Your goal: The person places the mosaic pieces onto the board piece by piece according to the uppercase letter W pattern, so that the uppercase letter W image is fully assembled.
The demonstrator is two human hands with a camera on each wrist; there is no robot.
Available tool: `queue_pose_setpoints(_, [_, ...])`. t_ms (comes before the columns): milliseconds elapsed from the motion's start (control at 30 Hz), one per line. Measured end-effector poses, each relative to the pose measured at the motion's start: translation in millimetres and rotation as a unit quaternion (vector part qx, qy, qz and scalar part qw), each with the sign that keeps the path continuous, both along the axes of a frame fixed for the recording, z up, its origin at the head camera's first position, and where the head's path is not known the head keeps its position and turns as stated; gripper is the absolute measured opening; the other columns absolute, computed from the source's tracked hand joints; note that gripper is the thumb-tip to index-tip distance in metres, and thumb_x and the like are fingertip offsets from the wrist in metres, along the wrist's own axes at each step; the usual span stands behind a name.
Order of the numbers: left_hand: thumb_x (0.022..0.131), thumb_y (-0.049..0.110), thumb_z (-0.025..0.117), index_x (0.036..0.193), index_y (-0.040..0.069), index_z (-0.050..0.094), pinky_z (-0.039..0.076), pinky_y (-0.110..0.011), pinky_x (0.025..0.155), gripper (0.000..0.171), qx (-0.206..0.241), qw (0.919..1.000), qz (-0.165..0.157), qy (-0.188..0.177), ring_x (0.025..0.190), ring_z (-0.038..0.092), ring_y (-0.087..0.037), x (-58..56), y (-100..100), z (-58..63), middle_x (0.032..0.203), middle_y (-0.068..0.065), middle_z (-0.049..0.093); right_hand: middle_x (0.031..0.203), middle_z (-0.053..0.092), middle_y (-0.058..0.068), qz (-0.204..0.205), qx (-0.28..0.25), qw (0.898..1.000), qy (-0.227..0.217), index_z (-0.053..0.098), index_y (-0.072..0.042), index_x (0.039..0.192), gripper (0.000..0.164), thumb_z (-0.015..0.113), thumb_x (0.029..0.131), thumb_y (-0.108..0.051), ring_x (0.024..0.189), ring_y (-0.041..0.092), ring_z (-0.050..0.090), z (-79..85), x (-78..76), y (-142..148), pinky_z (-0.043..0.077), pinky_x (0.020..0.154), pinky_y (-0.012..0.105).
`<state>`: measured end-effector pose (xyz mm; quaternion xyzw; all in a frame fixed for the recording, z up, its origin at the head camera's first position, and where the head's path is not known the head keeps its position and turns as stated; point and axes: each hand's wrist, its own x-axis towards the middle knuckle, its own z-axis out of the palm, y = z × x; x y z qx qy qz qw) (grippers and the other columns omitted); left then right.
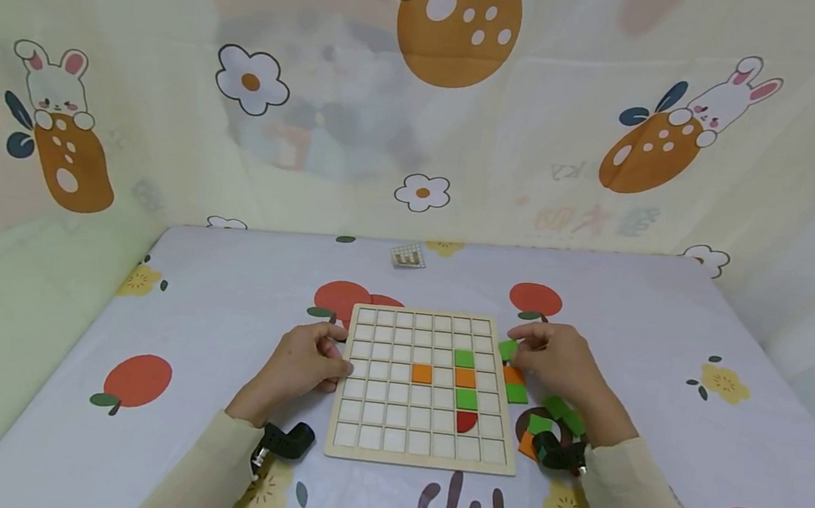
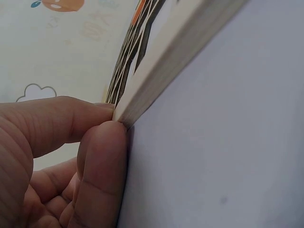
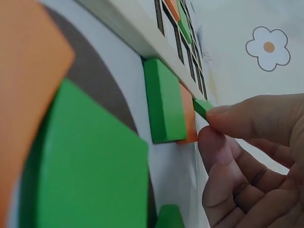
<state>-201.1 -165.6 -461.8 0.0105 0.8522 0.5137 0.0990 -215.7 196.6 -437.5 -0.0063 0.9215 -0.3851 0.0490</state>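
A wooden grid board (image 1: 374, 414) lies flat on the cloth. Several of its cells hold pieces: green squares (image 1: 463, 358), orange squares (image 1: 421, 373) and a red rounded piece (image 1: 466, 422). At the board's left edge, my left hand (image 1: 301, 357) grips the rim (image 2: 159, 69) between thumb and forefinger, other fingers curled. My right hand (image 1: 554, 359) pinches a green block (image 1: 507, 349) beside the board's right edge, near its upper corner. Below that hand, an orange block (image 1: 513, 375) and another green block (image 3: 164, 102) lie against the same edge.
More loose green blocks (image 1: 564, 414) and an orange block (image 1: 528, 445) lie under the right wrist, partly hidden by a black wrist camera (image 1: 557, 453). A small patterned packet (image 1: 407, 256) sits near the table's back edge. Printed curtains hang behind and at both sides.
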Motion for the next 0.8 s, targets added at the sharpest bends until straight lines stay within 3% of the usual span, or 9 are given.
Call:
queue_pose_setpoints(367, [0.087,0.001,0.081,0.132,-0.002,0.064,0.058,-0.026,0.057,0.048,0.005,1.0,0.0,-0.002,0.06,0.063,-0.014,0.1,0.3,0.6,0.081,-0.008,0.065,0.095,0.065,0.01,0.009,0.055,0.998,-0.009,0.073,0.001,0.116,0.028,0.074,0.09,-0.008,0.094,0.027,0.056,3.8,1.1,-2.5,0.051,0.072,0.032])
queue_pose_setpoints(800, [0.087,0.003,0.081,0.131,-0.002,0.064,0.058,-0.026,0.057,0.048,0.003,1.0,-0.003,0.002,0.058,0.064,-0.014,0.6,-1.2,3.5,0.08,-0.007,0.065,0.098,0.069,0.011,0.002,0.045,0.999,-0.004,0.073,0.0,0.116,0.029,0.076,0.09,-0.012,0.093,0.027,0.059,2.4,6.3,-2.3,0.052,0.072,0.03])
